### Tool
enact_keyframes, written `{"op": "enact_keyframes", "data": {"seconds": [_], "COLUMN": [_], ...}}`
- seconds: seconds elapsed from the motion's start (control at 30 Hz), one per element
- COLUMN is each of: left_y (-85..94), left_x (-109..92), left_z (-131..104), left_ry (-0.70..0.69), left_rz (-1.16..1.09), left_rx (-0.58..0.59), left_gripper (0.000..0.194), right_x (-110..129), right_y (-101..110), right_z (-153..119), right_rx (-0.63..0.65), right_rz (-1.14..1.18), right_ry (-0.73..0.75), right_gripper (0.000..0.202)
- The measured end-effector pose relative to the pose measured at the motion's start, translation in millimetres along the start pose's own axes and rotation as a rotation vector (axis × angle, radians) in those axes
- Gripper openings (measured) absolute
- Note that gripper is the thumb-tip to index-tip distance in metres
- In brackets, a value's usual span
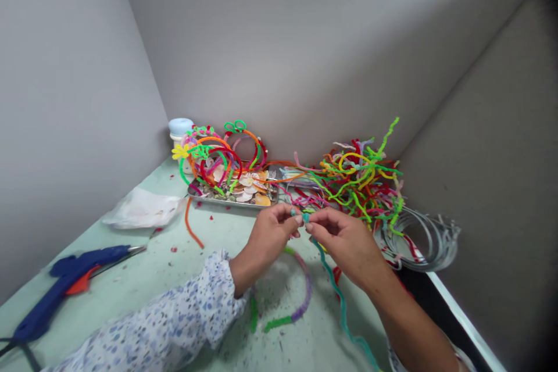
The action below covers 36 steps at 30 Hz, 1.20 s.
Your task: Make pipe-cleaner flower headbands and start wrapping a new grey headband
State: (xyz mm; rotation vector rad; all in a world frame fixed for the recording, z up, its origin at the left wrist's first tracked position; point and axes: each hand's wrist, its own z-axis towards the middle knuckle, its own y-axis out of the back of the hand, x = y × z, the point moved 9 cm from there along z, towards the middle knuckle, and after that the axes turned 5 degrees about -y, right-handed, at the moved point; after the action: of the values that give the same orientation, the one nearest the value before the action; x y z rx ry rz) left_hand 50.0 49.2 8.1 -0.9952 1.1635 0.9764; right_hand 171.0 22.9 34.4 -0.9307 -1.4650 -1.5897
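A teal pipe cleaner (341, 296) is pinched between my two hands near the middle of the view. My left hand (271, 232) closes thumb and finger on its short end, where a small bend shows. Just beside it, my right hand (344, 238) grips the same pipe cleaner with fingertips together. The long tail hangs down past my right wrist toward the bottom edge. Below my hands, on the table, lies a headband (307, 290) wrapped in green, pink and purple; my left hand and sleeve hide part of it.
A metal tray (226, 202) of shells and small pieces stands behind, with finished colourful headbands (218, 157) on it. Loose pipe cleaners (361, 180) pile up at right, beside bare metal headbands (429, 241). A blue glue gun (74, 285) and a plastic bag (146, 209) lie left. Grey partitions surround the table.
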Motion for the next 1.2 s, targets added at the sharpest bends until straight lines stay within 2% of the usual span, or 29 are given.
{"op": "enact_keyframes", "data": {"seconds": [0.2, 0.57, 0.77, 1.03, 1.2], "left_y": [2.5, 1.7, 6.2, 6.2, 7.4], "left_x": [-2, -3, -4, 6, 9], "left_z": [-1, 1, -1, -2, 0], "left_ry": [0.01, -0.022, -0.002, 0.013, 0.025], "left_rz": [0.058, 0.009, 0.18, 0.303, 0.316], "left_rx": [-0.021, 0.0, -0.063, -0.061, -0.064], "left_gripper": [0.011, 0.019, 0.015, 0.013, 0.012], "right_x": [0, -10, -2, 19, 20], "right_y": [2, 8, 5, 1, -2], "right_z": [1, 6, 1, -7, -8], "right_rx": [-0.039, -0.034, -0.082, -0.154, -0.155], "right_rz": [-0.101, 0.076, -0.046, -0.342, -0.411], "right_ry": [0.017, -0.081, 0.024, 0.25, 0.264], "right_gripper": [0.012, 0.019, 0.012, 0.013, 0.013]}}
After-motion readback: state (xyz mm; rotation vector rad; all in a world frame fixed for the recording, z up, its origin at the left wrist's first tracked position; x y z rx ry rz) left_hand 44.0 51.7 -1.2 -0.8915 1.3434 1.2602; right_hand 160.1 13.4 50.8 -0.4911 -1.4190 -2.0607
